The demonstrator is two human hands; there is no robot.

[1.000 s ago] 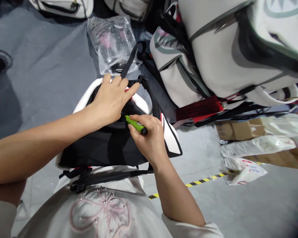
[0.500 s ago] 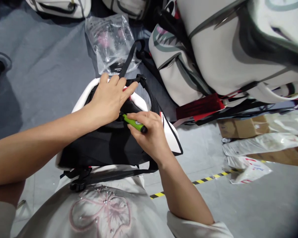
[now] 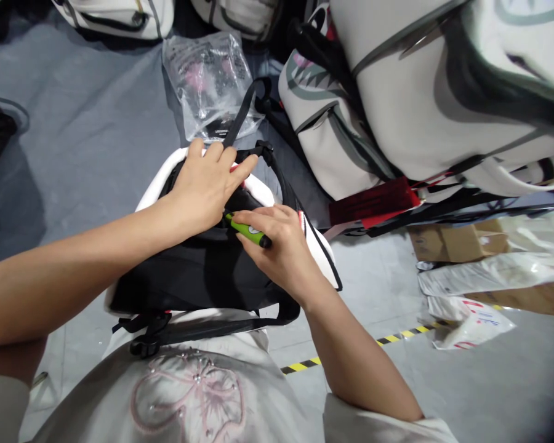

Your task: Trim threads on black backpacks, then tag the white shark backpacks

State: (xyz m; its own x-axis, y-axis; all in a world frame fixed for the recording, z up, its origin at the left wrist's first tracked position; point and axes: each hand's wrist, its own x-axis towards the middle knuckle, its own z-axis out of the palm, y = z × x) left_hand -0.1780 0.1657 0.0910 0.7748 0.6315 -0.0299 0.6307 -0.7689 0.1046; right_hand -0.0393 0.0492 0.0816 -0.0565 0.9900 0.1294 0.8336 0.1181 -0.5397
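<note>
- Two bare hands are at one black-and-white bag (image 3: pixel 184 277), which sits right in front of the person's shirt (image 3: pixel 166 394); little room shows along its near edge, where a black strap (image 3: pixel 231 331) runs.
- Left hand (image 3: pixel 203 184): laid over the bag's far edge, fingers slightly apart and bent over it; whether they pinch the fabric, I cannot tell.
- Right hand (image 3: pixel 281 246): closed around a green tool (image 3: pixel 249 232) with a black end, its far tip hidden by the bag's opening, just beside the left hand.
- Beyond the far edge, a clear plastic bag (image 3: pixel 207 77) lies near.
- To the right, a light backpack (image 3: pixel 327 135) and a larger backpack (image 3: pixel 406 92) crowd the upper side; below them, gray floor (image 3: pixel 420 381) with striped tape (image 3: pixel 305 365) gives room.
- Leftward, gray cloth (image 3: pixel 74 147) spreads widest.
</note>
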